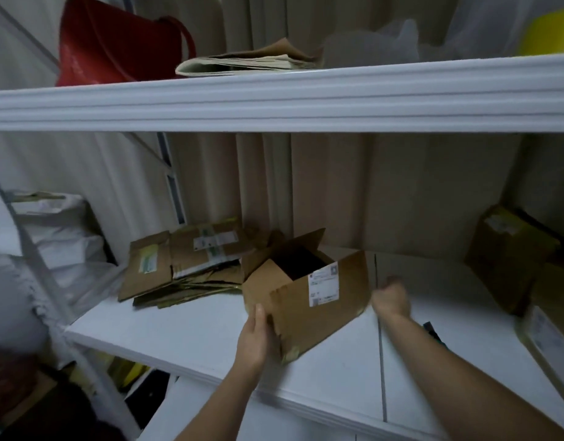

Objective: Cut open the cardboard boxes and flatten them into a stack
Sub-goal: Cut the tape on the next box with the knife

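Note:
An open cardboard box (309, 294) with a white shipping label stands tilted on the white shelf (185, 332), its top flaps up. My left hand (255, 338) grips its near left corner, thumb on the side wall. My right hand (390, 297) is at the box's right edge, blurred, fingers curled loosely; whether it touches the cardboard I cannot tell. Behind and left of the box lies a stack of flattened cardboard boxes (182, 265). A dark tool with a teal tip (433, 334) lies on the shelf beside my right forearm.
More taped boxes (510, 256) stand at the shelf's right end. White plastic bags (61, 243) fill the left side. The upper shelf (274, 97) carries a red bag (115, 43), folded paper (249, 60) and a yellow object (551, 33).

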